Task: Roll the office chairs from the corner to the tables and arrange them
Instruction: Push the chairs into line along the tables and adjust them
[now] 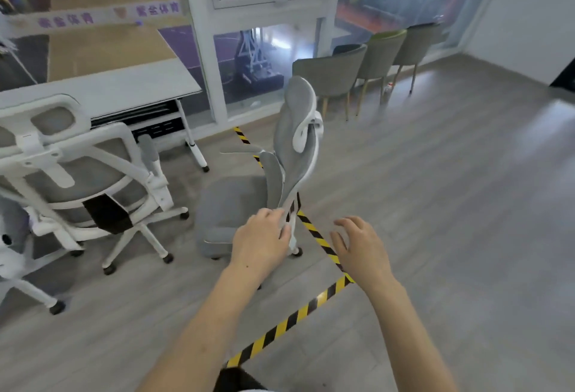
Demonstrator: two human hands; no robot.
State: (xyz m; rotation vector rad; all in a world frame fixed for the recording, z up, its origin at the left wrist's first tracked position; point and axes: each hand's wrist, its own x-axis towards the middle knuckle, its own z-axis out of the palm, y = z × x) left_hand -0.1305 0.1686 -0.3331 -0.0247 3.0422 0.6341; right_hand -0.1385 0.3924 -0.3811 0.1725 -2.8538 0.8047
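At your two o'clock, three grey-green dining chairs [370,62] line the glass wall [267,59]. Yellow-black hazard tape [289,320] crosses the grey wood floor [451,205] toward your twelve.

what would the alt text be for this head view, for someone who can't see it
A person's left hand grips the lower back frame of a grey office chair standing over striped floor tape, while the right hand hovers open beside it. A second office chair sits at a white table to the left, by the window.
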